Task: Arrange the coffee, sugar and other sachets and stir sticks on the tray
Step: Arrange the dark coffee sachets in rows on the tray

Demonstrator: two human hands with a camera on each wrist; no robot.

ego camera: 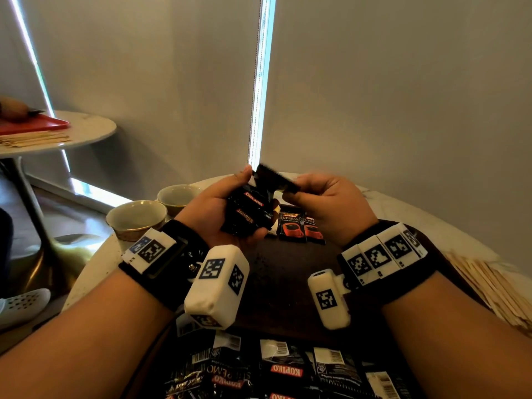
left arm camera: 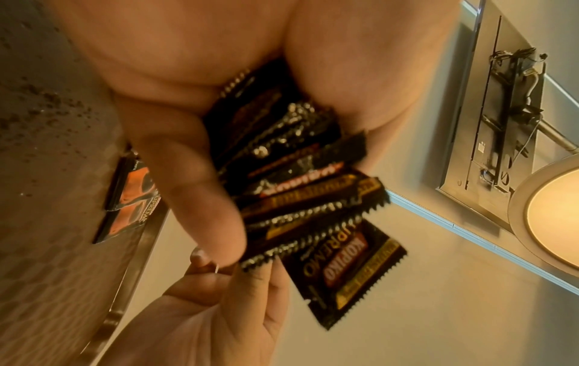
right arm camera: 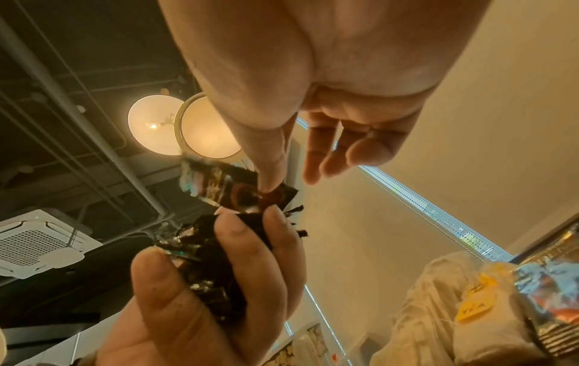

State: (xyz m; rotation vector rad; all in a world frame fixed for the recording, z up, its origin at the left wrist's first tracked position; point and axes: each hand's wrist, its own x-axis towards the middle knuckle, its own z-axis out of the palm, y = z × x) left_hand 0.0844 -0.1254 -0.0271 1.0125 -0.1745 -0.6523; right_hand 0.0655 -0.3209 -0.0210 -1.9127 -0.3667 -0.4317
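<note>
- A round pale table stands before grey roller blinds, a strip of daylight showing between them; on it lies a dark tray.
- Above the tray's far half, the left hand curls its fingers and thumb round a fanned bundle of black sachets, palm turned up.
- The right hand, just right of the bundle and level with it, pinches a single black sachet between thumb and forefinger; its other fingers hang loosely curled. That sachet is blurred, and it appears to touch the top of the bundle.
- In the left wrist view the sachets read "KOPIKO" in white on red and "SUPREMO" in pale letters, with a gold band along one edge.
- Two more sachets lie side by side, face up, at the tray's far edge, just beyond the hands; each reads "SUPREMO" above a red cup.
- Loose Kopiko sachets crowd the near edge, several showing white barcode panels.
- Wooden stir sticks are heaped on the table to the right of the tray.
- Two pale bowls sit at the far left of the table.
</note>
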